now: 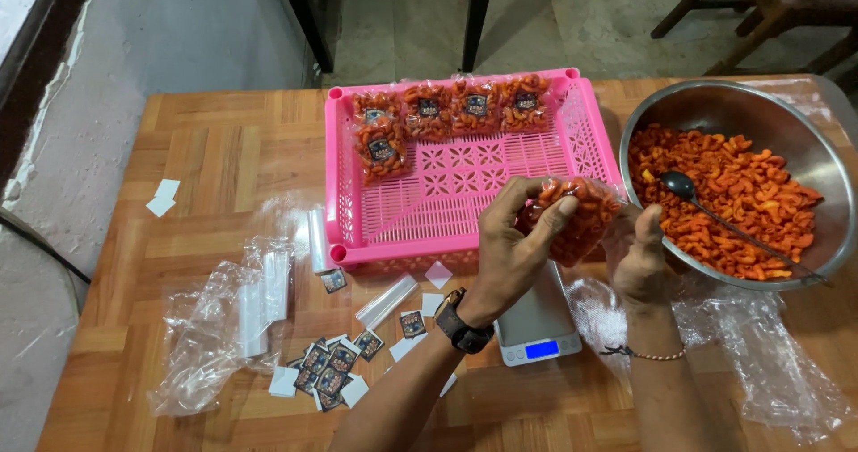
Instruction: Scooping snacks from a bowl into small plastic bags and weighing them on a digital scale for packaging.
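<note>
Both hands hold one clear bag of orange snacks (579, 212) above the small digital scale (536, 331), just near of the pink crate (465, 170). The left hand (509, 251) has its fingers curled around the bag's left side, with the thumb on top. The right hand (639, 255) is closed on the bag's right edge, beside the steel bowl (786, 112) of snacks with a spoon (706, 206) in it.

Table: a wooden parquet-patterned top (206, 161) is seen, warm brown.
Floor: pale mottled tiles (554, 23) with small dark insets are laid.
Furniture: dark table legs (478, 14) and wooden chair legs (706, 0) are seen beyond.
Left: a grey wall (54, 228) is seen.
</note>
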